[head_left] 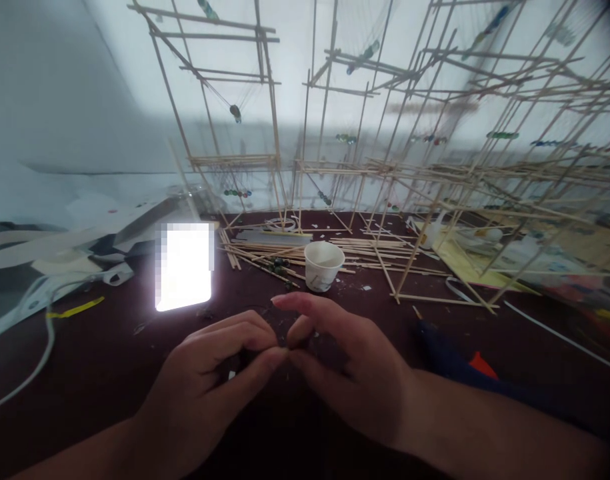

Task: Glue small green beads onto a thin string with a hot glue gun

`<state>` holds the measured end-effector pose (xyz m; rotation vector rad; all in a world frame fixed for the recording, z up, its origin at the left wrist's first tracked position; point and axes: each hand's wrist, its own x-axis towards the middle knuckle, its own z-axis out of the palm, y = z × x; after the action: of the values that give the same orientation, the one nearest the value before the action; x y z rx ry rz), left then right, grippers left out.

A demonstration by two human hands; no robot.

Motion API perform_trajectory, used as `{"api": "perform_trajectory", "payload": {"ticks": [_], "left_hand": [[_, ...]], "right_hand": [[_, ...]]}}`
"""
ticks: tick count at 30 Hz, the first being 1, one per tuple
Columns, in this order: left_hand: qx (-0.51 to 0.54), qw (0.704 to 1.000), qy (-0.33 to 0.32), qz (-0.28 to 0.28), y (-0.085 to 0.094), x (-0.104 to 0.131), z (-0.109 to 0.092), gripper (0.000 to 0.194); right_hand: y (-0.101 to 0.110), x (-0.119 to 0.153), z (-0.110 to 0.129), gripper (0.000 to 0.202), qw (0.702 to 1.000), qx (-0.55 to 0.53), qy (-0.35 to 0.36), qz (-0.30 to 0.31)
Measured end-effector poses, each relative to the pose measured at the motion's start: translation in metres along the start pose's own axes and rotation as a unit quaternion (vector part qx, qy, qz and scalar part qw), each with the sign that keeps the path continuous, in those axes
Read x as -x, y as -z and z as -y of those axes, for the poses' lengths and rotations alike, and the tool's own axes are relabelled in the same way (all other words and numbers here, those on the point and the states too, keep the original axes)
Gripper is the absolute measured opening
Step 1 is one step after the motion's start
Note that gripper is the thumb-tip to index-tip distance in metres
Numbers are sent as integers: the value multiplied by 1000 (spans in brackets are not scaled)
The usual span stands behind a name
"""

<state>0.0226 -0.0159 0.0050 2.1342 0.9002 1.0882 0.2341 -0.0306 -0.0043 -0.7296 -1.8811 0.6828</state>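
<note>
Low over the dark table (109,373), my left hand (212,370) and my right hand (347,363) meet at their fingertips. Both are closed in a pinch, thumb against fingers, and whatever lies between the tips is too small to make out. The right index finger sticks out above the pinch. Just beyond the hands stands a white paper cup (325,267), upright. Dark glass marbles (279,264) lie to the left of the cup, beside a pile of thin wooden sticks (255,257).
Tall frames of thin sticks (275,120) with marbles hung on threads rise behind. A bright pixelated screen (187,267) stands left. A white cable (49,340) curves at the left edge. Yellow paper (485,267) and a dark tool-like object with orange (482,365) lie right.
</note>
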Motion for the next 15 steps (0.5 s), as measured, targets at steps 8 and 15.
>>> {"api": "perform_trajectory", "payload": {"ticks": [8, 15], "left_hand": [[-46, 996, 46, -59, 14, -3, 1, 25], [-135, 981, 78, -119, 36, -10, 17, 27]], "right_hand": [[5, 0, 3, 45, 1000, 14, -28, 0], [11, -3, 3, 43, 986, -88, -144, -16]]}}
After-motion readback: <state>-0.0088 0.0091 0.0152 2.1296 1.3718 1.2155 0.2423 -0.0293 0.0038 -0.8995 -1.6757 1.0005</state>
